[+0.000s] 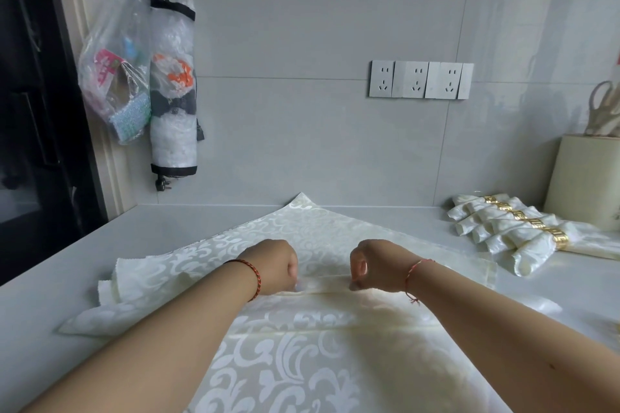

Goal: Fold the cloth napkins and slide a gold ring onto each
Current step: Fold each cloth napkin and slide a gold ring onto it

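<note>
We see a big cream napkin (pixel 302 235) lying flat on the gray counter (pixel 43 312), turned like a diamond. One corner points away from us, toward the wall. A fold runs across the napkin from side to side, right in front of us. That fold is the long line the next move turns on, we think.

Our left hand (pixel 273 266) and right hand (pixel 375 265) sit on that fold, close together near its middle, with a small gap between them. Both hands have their fingers curled in, and they seem to pinch the folded edge of the napkin. The fingertips are mostly hidden, so we cannot be fully sure. Both hands are about the same distance from the fold.

The cloth looks soft and a bit shiny, with swirly white shapes woven in. It is bunched up by our left arm.

Far to the right lies a row of finished napkins (pixel 496 228), rolled up, each with a gold ring (pixel 561 238) around it. They are well apart from our hands.

We think more folds like this one come next.
</note>
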